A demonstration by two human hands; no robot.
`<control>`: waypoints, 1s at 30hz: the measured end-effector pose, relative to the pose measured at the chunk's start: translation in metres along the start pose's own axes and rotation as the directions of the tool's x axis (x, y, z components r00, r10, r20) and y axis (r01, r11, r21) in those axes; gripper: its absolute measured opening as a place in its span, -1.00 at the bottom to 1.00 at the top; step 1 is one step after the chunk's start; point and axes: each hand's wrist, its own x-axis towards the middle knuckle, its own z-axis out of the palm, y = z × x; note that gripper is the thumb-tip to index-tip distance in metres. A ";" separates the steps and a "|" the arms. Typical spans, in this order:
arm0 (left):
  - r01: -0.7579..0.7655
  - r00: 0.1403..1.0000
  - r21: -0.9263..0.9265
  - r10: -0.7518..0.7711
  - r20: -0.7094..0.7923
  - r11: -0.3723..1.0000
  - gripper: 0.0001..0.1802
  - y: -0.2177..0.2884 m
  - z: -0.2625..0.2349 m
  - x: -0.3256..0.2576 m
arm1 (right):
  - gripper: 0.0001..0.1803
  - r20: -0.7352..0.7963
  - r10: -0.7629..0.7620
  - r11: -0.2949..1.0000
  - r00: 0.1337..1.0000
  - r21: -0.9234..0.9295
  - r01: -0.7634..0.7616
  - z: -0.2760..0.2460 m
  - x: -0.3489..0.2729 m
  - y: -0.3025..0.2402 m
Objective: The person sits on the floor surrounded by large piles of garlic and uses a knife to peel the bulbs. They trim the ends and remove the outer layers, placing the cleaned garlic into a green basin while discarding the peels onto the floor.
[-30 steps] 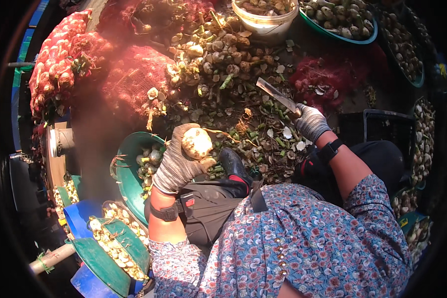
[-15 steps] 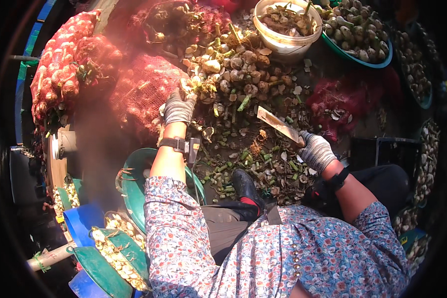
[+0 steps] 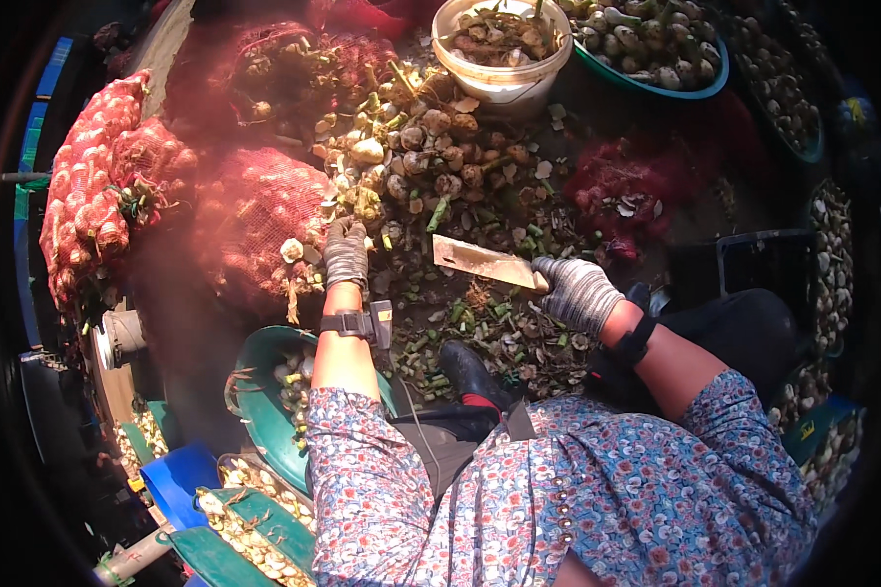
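Note:
My right hand, in a grey striped knit glove, grips a broad-bladed knife by its handle. The worn blade points left toward my left hand, also gloved. That hand is closed at the near left edge of a heap of garlic bulbs with stems; whatever its fingers hold is hidden. Just left of it, a pale garlic bulb shows in front of a red mesh sack. Cut green stems and dry peelings litter the ground below the knife.
A white bucket and a teal basin of garlic stand at the back. Beside my left forearm sits a green basin with some bulbs. Full red mesh sacks line the left; a crumpled red net lies right of the heap.
My left hand has drawn back toward me from the heap. The knife has swung left and lies more level, closer to that hand. The whole view has shifted somewhat.

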 end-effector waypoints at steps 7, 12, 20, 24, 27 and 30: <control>-0.163 0.806 -0.325 0.316 0.501 0.932 -0.69 0.073 0.033 -0.153 | -0.65 -0.028 -0.154 0.985 0.988 0.071 0.155 -0.010 -0.017 -0.015; 0.396 0.696 -0.476 0.081 0.713 0.785 -0.51 0.126 0.023 -0.221 | -0.62 0.109 0.173 0.970 0.979 0.150 -0.189 0.006 -0.015 0.041; 0.037 0.721 -0.112 0.051 0.692 0.993 -0.55 0.153 0.035 -0.240 | -0.69 -0.242 -0.162 0.581 0.957 0.760 0.291 0.004 -0.038 -0.005; 0.093 0.746 -0.505 0.276 0.606 0.858 -0.12 0.157 0.038 -0.251 | -0.79 0.096 0.148 0.276 0.984 0.952 -0.134 -0.020 -0.051 -0.013; 0.144 0.727 -0.700 0.405 0.554 0.699 -0.14 0.143 0.054 -0.249 | -0.77 0.205 0.016 -0.130 0.979 0.971 -0.202 0.002 -0.046 0.005; 0.204 0.745 -0.752 0.399 0.535 0.627 -0.25 0.145 0.063 -0.252 | -0.73 0.319 0.083 -0.006 0.944 0.948 -0.319 0.012 -0.046 0.001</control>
